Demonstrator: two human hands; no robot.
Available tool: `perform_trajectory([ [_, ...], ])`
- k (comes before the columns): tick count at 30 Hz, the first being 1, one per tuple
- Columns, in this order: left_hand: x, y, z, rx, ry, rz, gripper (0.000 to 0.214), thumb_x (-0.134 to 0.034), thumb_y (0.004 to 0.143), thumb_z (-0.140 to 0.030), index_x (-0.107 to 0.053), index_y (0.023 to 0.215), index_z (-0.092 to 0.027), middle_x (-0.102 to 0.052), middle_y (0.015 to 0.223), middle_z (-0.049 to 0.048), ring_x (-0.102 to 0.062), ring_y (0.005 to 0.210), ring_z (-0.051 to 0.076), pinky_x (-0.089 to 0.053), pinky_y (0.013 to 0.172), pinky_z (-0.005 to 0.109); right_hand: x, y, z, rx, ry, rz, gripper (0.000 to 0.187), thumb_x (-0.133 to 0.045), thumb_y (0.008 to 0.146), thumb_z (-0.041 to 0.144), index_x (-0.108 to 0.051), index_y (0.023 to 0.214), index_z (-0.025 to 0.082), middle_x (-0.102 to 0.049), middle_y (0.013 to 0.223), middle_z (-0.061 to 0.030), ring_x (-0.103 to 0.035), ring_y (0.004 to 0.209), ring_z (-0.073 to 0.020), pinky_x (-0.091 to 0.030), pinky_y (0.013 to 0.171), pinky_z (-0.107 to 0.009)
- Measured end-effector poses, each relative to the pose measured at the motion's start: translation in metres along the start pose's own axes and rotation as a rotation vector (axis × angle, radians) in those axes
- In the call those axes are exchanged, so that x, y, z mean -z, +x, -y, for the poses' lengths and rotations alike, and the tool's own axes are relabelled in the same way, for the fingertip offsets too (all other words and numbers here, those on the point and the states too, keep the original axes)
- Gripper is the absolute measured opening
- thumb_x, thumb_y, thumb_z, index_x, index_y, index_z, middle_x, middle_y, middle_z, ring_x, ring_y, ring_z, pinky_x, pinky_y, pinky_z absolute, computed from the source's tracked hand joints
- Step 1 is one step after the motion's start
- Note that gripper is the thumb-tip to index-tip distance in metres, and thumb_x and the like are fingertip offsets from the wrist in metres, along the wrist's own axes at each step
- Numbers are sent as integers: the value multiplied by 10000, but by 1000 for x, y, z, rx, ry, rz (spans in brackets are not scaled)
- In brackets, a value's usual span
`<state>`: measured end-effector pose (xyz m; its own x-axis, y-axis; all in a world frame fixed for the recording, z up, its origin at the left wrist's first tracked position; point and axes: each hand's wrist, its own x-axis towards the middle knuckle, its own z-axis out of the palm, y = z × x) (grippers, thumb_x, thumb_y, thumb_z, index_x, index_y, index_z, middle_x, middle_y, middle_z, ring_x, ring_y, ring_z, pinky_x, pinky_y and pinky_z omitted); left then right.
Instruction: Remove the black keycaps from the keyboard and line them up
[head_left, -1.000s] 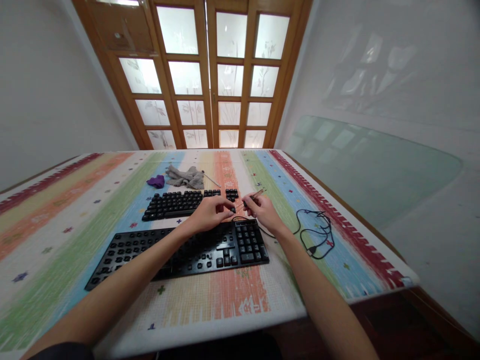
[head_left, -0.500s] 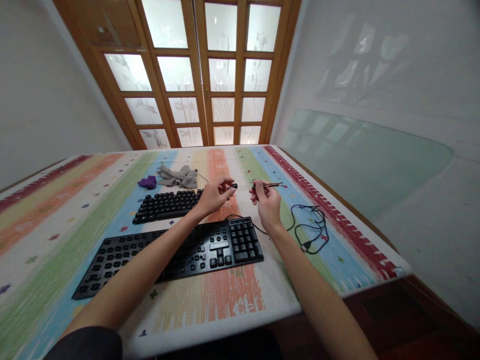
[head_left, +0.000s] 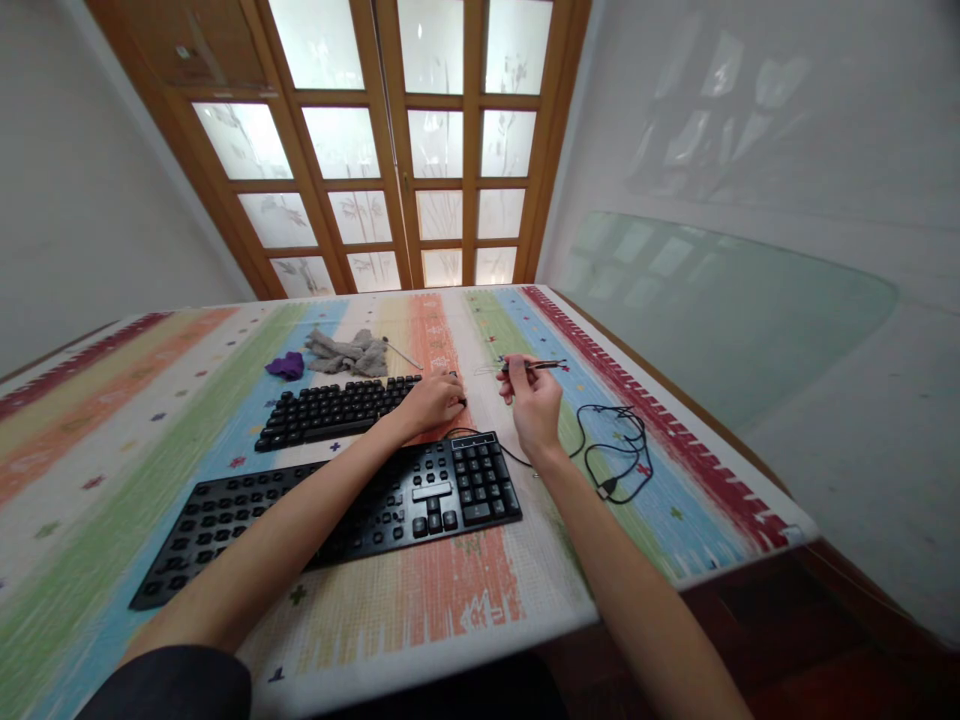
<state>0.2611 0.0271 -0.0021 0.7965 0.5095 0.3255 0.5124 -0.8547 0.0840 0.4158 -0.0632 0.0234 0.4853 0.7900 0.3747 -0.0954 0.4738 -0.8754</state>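
My right hand (head_left: 531, 398) is raised a little above the table, fingers closed round a thin dark tool (head_left: 534, 365) that points right. My left hand (head_left: 431, 400) rests low at the right end of the far rows of loose black keycaps (head_left: 334, 410), fingers curled on or over a small black keycap; I cannot tell if it holds one. The near black keyboard (head_left: 337, 505) lies under my left forearm, its keypad just below both hands.
A black cable (head_left: 619, 455) loops to the right of the hands. A grey cloth (head_left: 345, 352) and a purple cloth (head_left: 286, 366) lie behind the keycaps. The striped table cover (head_left: 465, 590) ends at the front edge and the right edge.
My left hand came down from mid-air to the right end of the keycap rows. My right hand stayed raised with the thin tool. The camera view shifted slightly.
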Motion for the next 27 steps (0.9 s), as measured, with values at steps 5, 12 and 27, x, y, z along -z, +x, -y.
perform_trajectory([
  [5,2,1,0,18,-26,20,109,-641,815,-166,-738,773,-142,-719,862,87,-580,879,231,-451,860,361,0,0,1,3,-16,-7,504,-640,786,644,-613,879,149,-623,682,-14,-526,532,-100,-403,495,-234],
  [12,2,6,4,50,-47,8,122,-612,801,-116,-718,748,-144,-677,779,81,-547,883,238,-443,834,352,0,0,2,6,-43,-3,493,-628,798,639,-609,875,153,-621,691,-17,-524,533,-101,-411,496,-236],
  [27,-6,7,15,129,-8,-40,119,-584,810,-132,-696,773,-145,-612,880,91,-551,914,235,-469,823,352,1,1,1,-8,-16,14,448,-671,796,585,-623,871,146,-624,677,-10,-516,516,-94,-398,490,-230],
])
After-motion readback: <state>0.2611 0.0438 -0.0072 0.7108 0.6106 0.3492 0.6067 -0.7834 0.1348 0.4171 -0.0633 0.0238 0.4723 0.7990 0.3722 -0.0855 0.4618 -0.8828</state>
